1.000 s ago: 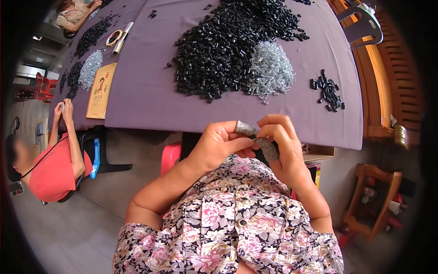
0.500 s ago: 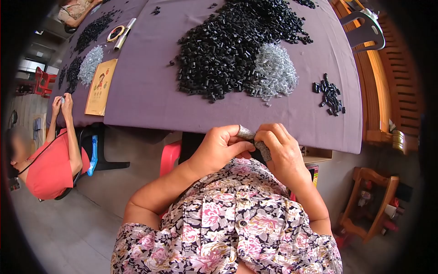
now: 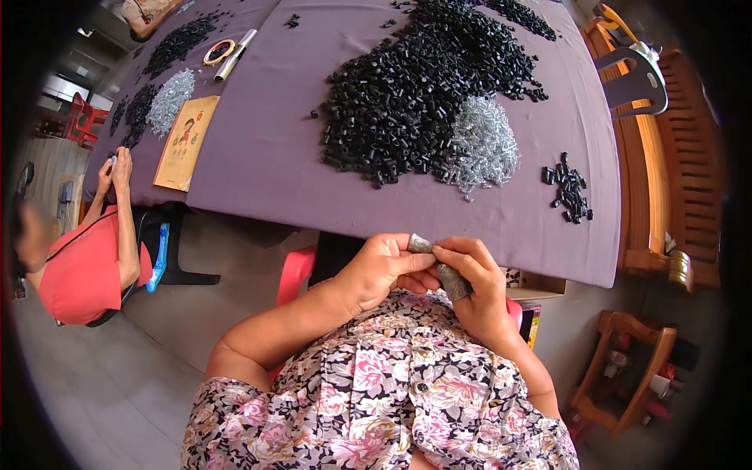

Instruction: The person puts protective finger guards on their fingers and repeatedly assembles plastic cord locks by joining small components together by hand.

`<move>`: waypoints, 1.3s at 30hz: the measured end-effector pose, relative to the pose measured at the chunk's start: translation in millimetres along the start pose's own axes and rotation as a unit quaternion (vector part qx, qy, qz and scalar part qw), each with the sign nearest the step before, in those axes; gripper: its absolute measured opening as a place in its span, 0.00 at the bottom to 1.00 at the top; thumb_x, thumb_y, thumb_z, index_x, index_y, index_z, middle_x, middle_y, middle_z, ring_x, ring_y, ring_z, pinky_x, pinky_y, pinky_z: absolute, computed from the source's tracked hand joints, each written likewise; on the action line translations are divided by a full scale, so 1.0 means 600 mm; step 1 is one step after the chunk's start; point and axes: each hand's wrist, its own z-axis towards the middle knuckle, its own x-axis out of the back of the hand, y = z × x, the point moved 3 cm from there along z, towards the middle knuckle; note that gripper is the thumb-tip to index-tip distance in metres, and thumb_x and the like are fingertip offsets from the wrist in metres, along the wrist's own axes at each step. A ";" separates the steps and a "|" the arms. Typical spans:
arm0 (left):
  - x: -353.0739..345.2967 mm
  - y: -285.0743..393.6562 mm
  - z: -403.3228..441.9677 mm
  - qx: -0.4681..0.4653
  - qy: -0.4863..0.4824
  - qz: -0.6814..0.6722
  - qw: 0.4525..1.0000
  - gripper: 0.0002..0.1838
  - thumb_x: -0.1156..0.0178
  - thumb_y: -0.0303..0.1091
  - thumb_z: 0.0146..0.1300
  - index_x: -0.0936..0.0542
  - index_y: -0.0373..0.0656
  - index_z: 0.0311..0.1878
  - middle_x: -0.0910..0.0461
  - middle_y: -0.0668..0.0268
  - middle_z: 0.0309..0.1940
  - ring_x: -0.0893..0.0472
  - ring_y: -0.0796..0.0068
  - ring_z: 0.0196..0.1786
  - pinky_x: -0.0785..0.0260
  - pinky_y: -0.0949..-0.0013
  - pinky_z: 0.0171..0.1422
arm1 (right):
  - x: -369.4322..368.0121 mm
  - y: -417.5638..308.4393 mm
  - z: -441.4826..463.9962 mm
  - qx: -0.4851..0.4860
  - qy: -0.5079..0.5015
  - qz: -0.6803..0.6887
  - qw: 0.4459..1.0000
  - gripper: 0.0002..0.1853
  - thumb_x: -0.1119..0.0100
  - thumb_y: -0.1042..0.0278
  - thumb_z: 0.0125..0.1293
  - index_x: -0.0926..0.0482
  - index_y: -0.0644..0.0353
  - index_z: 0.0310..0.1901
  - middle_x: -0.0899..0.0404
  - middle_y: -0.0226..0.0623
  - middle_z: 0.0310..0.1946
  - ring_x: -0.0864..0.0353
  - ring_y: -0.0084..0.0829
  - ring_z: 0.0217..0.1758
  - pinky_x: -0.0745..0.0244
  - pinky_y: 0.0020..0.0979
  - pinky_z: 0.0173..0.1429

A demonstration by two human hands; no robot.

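Note:
My left hand (image 3: 381,266) and my right hand (image 3: 476,283) meet just off the table's front edge, thumbs and fingers pinched together. Whatever lies between the fingertips is hidden or too small to make out. A grey wrap (image 3: 421,244) covers a fingertip of the left hand, and another grey wrap (image 3: 453,282) is around a digit of the right. Beyond them on the table is a big heap of short black tube-like pieces (image 3: 392,117). A pile of small clear, spring-like pieces (image 3: 483,145) rests against its right side. Farther right lies a small group of black pieces (image 3: 567,188).
A purple cloth covers the table (image 3: 258,157). At left are a yellow booklet (image 3: 185,145), a tape roll (image 3: 218,52), a silvery roll (image 3: 236,55) and more piles. A co-worker in a red top (image 3: 94,266) sits at left. A wooden rack (image 3: 623,372) stands at right.
The view has shifted slightly, so the table contents appear lower and to the right. My right fingers have changed their bend, showing more of the grey wrap; both hands stay pinched together.

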 end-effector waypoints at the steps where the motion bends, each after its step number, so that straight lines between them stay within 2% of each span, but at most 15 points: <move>1: 0.004 0.001 0.000 -0.007 0.008 -0.014 1.000 0.09 0.36 0.32 0.73 0.17 0.37 0.51 0.12 0.59 0.39 0.12 0.72 0.36 0.16 0.71 0.42 | -0.001 -0.003 0.003 0.004 -0.007 -0.003 1.000 0.27 0.38 0.88 0.50 0.17 0.65 0.55 0.19 0.48 0.51 0.17 0.50 0.54 0.21 0.41 0.59; 2: 0.008 0.002 -0.002 -0.013 0.015 -0.028 0.999 0.09 0.37 0.32 0.73 0.17 0.37 0.51 0.11 0.59 0.39 0.11 0.72 0.36 0.16 0.71 0.42 | -0.001 -0.002 0.007 0.010 -0.031 0.005 0.999 0.27 0.38 0.86 0.53 0.18 0.64 0.58 0.20 0.49 0.52 0.18 0.50 0.55 0.22 0.40 0.61; 5: 0.032 0.007 -0.013 -0.054 0.036 0.002 0.998 0.10 0.36 0.31 0.73 0.18 0.37 0.51 0.11 0.58 0.40 0.11 0.71 0.36 0.16 0.71 0.41 | -0.004 0.021 0.040 0.006 -0.080 0.087 0.993 0.23 0.38 0.85 0.57 0.18 0.64 0.57 0.19 0.49 0.52 0.17 0.49 0.54 0.20 0.41 0.58; 6: 0.037 0.016 -0.019 -0.074 0.052 0.029 0.995 0.10 0.36 0.31 0.72 0.18 0.37 0.52 0.11 0.57 0.41 0.11 0.71 0.36 0.16 0.71 0.41 | -0.002 0.021 0.056 -0.066 -0.068 0.061 0.994 0.17 0.38 0.84 0.62 0.17 0.64 0.53 0.19 0.46 0.49 0.17 0.48 0.52 0.19 0.41 0.54; 9: 0.057 0.038 -0.034 -0.124 0.081 0.045 0.988 0.11 0.36 0.31 0.72 0.18 0.37 0.53 0.11 0.56 0.41 0.11 0.70 0.36 0.16 0.72 0.41 | -0.029 0.038 0.110 0.038 -0.017 -0.052 0.998 0.15 0.37 0.83 0.59 0.17 0.65 0.49 0.19 0.44 0.47 0.16 0.48 0.51 0.18 0.40 0.49; 10: 0.059 0.043 -0.040 -0.131 0.090 0.038 0.986 0.11 0.36 0.31 0.73 0.18 0.37 0.53 0.11 0.56 0.40 0.11 0.70 0.36 0.16 0.72 0.41 | -0.044 0.043 0.126 0.050 -0.028 -0.052 0.997 0.17 0.36 0.84 0.54 0.17 0.64 0.48 0.20 0.42 0.43 0.17 0.47 0.49 0.18 0.39 0.48; 13: 0.076 0.044 -0.047 -0.150 0.102 0.023 0.983 0.10 0.37 0.31 0.73 0.18 0.37 0.53 0.12 0.56 0.40 0.11 0.71 0.36 0.16 0.72 0.41 | -0.084 0.036 0.163 0.104 -0.026 -0.128 0.986 0.18 0.35 0.83 0.51 0.16 0.63 0.46 0.20 0.40 0.41 0.17 0.45 0.47 0.19 0.40 0.46; 14: 0.081 0.043 -0.047 -0.153 0.104 0.020 0.983 0.10 0.37 0.31 0.73 0.18 0.38 0.53 0.12 0.56 0.40 0.11 0.71 0.36 0.16 0.72 0.41 | -0.093 0.034 0.174 0.135 -0.005 -0.157 0.978 0.11 0.35 0.79 0.54 0.17 0.61 0.41 0.22 0.38 0.38 0.18 0.44 0.43 0.20 0.41 0.44; 17: 0.093 0.043 -0.049 -0.157 0.111 0.010 0.981 0.10 0.37 0.31 0.73 0.18 0.38 0.53 0.12 0.57 0.40 0.11 0.71 0.37 0.16 0.72 0.41 | -0.116 0.048 0.188 0.131 -0.021 -0.212 0.968 0.07 0.35 0.74 0.57 0.18 0.60 0.38 0.23 0.38 0.36 0.19 0.43 0.41 0.20 0.41 0.42; 23: 0.098 0.044 -0.044 -0.154 0.104 0.000 0.983 0.11 0.37 0.31 0.73 0.18 0.38 0.53 0.12 0.57 0.41 0.11 0.71 0.37 0.17 0.73 0.41 | -0.111 0.045 0.181 0.114 -0.037 -0.226 0.967 0.05 0.36 0.72 0.59 0.19 0.60 0.36 0.24 0.38 0.35 0.19 0.42 0.41 0.21 0.41 0.40; 27: 0.089 0.040 -0.045 -0.141 0.098 0.023 0.985 0.11 0.37 0.31 0.73 0.18 0.37 0.54 0.12 0.56 0.41 0.11 0.71 0.38 0.17 0.73 0.41 | -0.077 0.038 0.137 0.095 -0.070 -0.222 0.968 0.12 0.37 0.78 0.56 0.16 0.60 0.44 0.22 0.38 0.39 0.19 0.42 0.45 0.20 0.41 0.44; 29: 0.088 0.036 -0.046 -0.134 0.097 0.035 0.986 0.11 0.37 0.30 0.73 0.18 0.36 0.54 0.12 0.56 0.42 0.11 0.71 0.38 0.18 0.73 0.42 | -0.056 0.038 0.116 0.085 -0.063 -0.203 0.974 0.18 0.38 0.83 0.54 0.15 0.60 0.48 0.21 0.39 0.41 0.18 0.42 0.47 0.19 0.40 0.47; 30: 0.087 0.034 -0.045 -0.133 0.096 0.037 0.986 0.11 0.37 0.30 0.73 0.18 0.36 0.54 0.12 0.56 0.42 0.11 0.71 0.38 0.18 0.73 0.42 | -0.046 0.043 0.108 0.068 -0.063 -0.186 0.978 0.26 0.40 0.89 0.51 0.16 0.61 0.54 0.19 0.42 0.43 0.17 0.45 0.49 0.19 0.39 0.51; 34: 0.084 0.029 -0.038 -0.133 0.092 0.056 0.985 0.12 0.37 0.30 0.73 0.18 0.35 0.55 0.12 0.56 0.43 0.11 0.71 0.39 0.18 0.73 0.43 | -0.012 0.048 0.092 -0.107 -0.022 -0.045 0.993 0.27 0.44 0.90 0.52 0.18 0.64 0.56 0.18 0.46 0.44 0.17 0.51 0.49 0.21 0.39 0.55; 39: 0.080 0.031 -0.032 -0.127 0.095 0.079 0.984 0.13 0.37 0.30 0.73 0.19 0.35 0.56 0.12 0.55 0.44 0.11 0.70 0.40 0.18 0.73 0.44 | -0.028 0.061 0.094 -0.042 -0.007 -0.101 0.994 0.25 0.42 0.88 0.51 0.16 0.62 0.53 0.18 0.43 0.44 0.16 0.49 0.49 0.20 0.40 0.54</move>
